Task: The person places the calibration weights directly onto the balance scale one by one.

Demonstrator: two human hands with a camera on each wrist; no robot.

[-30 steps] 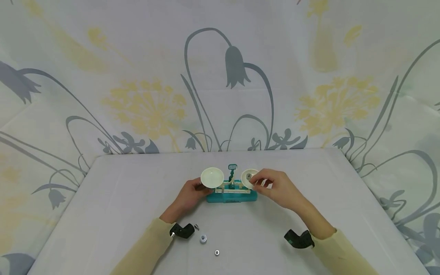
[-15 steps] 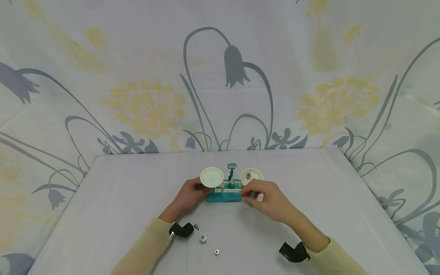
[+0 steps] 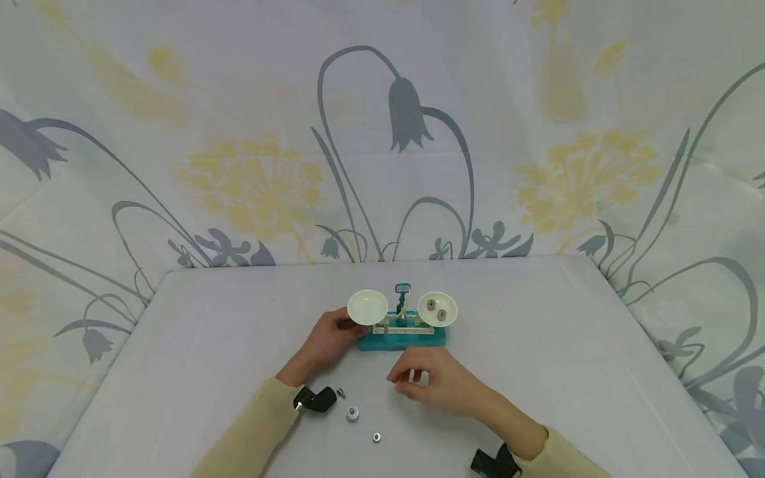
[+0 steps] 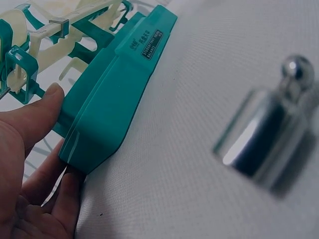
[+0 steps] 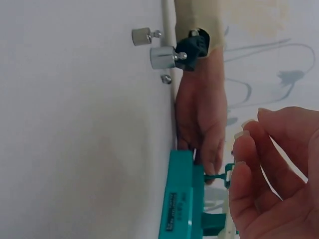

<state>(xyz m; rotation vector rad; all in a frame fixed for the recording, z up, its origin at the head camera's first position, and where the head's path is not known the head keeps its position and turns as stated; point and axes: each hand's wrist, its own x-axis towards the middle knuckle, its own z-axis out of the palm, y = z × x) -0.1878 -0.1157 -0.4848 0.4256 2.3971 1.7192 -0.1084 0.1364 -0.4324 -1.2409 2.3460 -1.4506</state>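
A small balance scale with a teal base (image 3: 402,339) stands mid-table. Its left cream pan (image 3: 367,307) is bare, and its right pan (image 3: 437,309) carries two small metal weights (image 3: 436,310). My left hand (image 3: 345,325) grips the base's left end; in the left wrist view the thumb (image 4: 37,113) presses the teal base (image 4: 117,87) and the fingers curl under it. My right hand (image 3: 408,380) hovers above the table in front of the scale, fingers loosely curled and holding nothing. The right wrist view shows those fingers (image 5: 266,149) near the base (image 5: 180,201).
Three loose metal weights lie on the table near my left wrist: a larger one (image 3: 352,414), a small one (image 3: 377,437) and a tiny one (image 3: 341,393). One weight (image 4: 266,137) looms blurred in the left wrist view. Flowered cloth hangs behind the white table (image 3: 197,332).
My right hand has pulled back from the right pan toward me, leaving a second weight showing in that pan. The left hand has stayed on the scale base.
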